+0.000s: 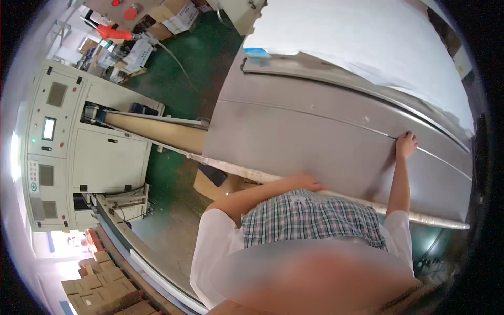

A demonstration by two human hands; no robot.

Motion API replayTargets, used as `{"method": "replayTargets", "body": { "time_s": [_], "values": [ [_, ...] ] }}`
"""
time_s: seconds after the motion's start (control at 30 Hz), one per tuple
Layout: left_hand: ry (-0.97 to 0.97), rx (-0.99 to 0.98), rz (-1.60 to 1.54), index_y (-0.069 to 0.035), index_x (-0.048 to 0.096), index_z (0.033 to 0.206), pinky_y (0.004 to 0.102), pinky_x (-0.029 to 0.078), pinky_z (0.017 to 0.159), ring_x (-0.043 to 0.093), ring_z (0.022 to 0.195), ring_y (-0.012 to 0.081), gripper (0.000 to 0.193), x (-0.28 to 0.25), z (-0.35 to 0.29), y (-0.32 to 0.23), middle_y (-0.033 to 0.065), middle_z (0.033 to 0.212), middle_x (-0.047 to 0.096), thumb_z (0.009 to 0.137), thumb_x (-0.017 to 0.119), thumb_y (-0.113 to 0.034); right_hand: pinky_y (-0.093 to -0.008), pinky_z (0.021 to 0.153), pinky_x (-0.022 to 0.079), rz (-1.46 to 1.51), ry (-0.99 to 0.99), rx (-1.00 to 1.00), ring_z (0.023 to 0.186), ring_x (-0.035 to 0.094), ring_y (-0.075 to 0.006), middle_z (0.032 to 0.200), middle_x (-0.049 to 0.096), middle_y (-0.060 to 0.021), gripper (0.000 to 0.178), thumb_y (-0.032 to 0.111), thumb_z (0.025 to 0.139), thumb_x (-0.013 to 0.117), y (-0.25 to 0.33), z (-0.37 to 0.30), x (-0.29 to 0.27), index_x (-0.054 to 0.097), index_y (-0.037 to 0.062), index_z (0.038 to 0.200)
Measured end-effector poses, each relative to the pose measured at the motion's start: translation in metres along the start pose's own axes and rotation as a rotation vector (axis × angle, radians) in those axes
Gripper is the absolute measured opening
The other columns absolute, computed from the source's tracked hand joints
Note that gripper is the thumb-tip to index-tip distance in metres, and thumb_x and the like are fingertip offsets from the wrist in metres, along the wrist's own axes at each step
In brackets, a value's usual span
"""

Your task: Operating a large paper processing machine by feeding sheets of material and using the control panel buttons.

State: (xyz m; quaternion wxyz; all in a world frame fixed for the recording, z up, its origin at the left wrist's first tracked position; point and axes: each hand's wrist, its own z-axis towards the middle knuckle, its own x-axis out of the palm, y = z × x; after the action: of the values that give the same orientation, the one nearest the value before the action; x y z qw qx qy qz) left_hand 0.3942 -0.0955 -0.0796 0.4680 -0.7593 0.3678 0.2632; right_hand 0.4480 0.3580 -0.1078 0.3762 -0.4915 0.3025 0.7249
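Note:
My right hand (407, 144) rests on the grey tabletop (294, 131), arm stretched out, fingers bent and close together over a thin pale line that runs lengthwise across the surface. What sits under the fingertips, if anything, is hidden. My left hand (307, 181) is at the near edge of the table, in front of my checked apron (315, 215); motion smears its fingers. Beyond the pale line lies a long grey metal profile (336, 79), partly beneath a large white sheet (362, 39).
A pale-coated bar (252, 174) runs along the table's near edge. To the left, a conveyor (163, 132) leads to a cream machine cabinet (110, 152). Cardboard boxes (100, 289) are stacked at lower left. An open carton (212, 184) stands below the table edge.

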Motion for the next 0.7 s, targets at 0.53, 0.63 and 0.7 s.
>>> {"method": "replayTargets", "body": {
  "time_s": [0.53, 0.63, 0.7],
  "values": [
    [-0.332, -0.067, -0.717, -0.003, 0.051, 0.11, 0.0314, 0.045, 0.079, 0.056, 0.089, 0.0168, 0.036, -0.08, 0.0, 0.098, 0.0093, 0.099, 0.059, 0.08, 0.059, -0.02, -0.0426, 0.073, 0.044, 0.213, -0.097, -0.128, 0.083, 0.055, -0.0329, 0.088, 0.058, -0.0158, 0.019, 0.02, 0.076, 0.051, -0.004, 0.003, 0.016, 0.058, 0.0063, 0.087],
    [-0.411, -0.036, -0.753, -0.001, 0.054, 0.104, 0.0307, 0.047, 0.072, 0.057, 0.08, 0.0167, 0.031, -0.075, 0.009, 0.1, 0.0098, 0.09, 0.061, 0.08, 0.058, -0.021, -0.0422, 0.073, 0.045, 0.183, -0.018, -0.003, 0.083, 0.058, -0.0314, 0.09, 0.061, -0.0167, 0.028, 0.024, 0.08, 0.047, -0.012, -0.002, 0.021, 0.06, 0.0015, 0.09],
    [-0.466, -0.046, -0.731, -0.001, 0.054, 0.104, 0.0303, 0.048, 0.07, 0.058, 0.078, 0.0162, 0.031, -0.083, 0.008, 0.101, 0.0095, 0.089, 0.06, 0.081, 0.057, -0.021, -0.0425, 0.075, 0.044, 0.131, -0.068, -0.04, 0.087, 0.056, -0.0327, 0.094, 0.06, -0.0148, 0.038, 0.037, 0.085, 0.048, -0.034, 0.006, 0.022, 0.059, 0.0026, 0.097]
  ]
}}
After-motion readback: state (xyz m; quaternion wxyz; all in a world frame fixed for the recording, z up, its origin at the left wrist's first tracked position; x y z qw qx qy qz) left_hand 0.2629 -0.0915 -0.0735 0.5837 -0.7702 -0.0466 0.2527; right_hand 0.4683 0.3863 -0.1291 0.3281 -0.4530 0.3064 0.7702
